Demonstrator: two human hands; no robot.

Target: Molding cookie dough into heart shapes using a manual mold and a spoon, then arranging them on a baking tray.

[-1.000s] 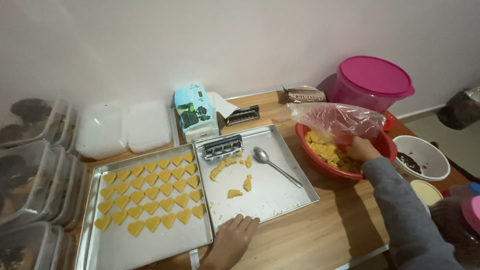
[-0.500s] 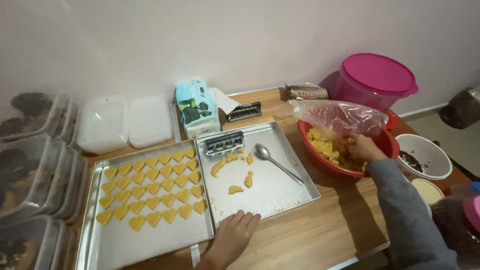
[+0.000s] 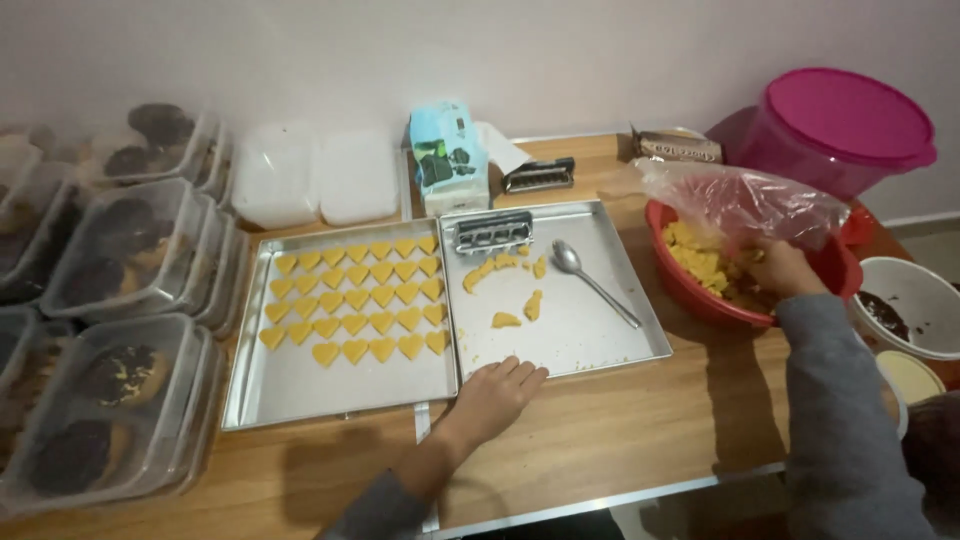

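Wooden table (image 3: 640, 430), two baking trays. Left hand (image 3: 497, 392) rests flat, fingers spread, empty, on right tray's (image 3: 600, 350) near rim. Right hand (image 3: 778, 268) in red bowl (image 3: 700, 295), gathering yellow dough (image 3: 700, 262); grip hidden.

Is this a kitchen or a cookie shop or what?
Probably a home kitchen or small baking corner. A metal tray holds rows of heart-shaped dough pieces, the right hand reaches into a red bowl of yellow dough, and stacked clear boxes hold dark baked treats.
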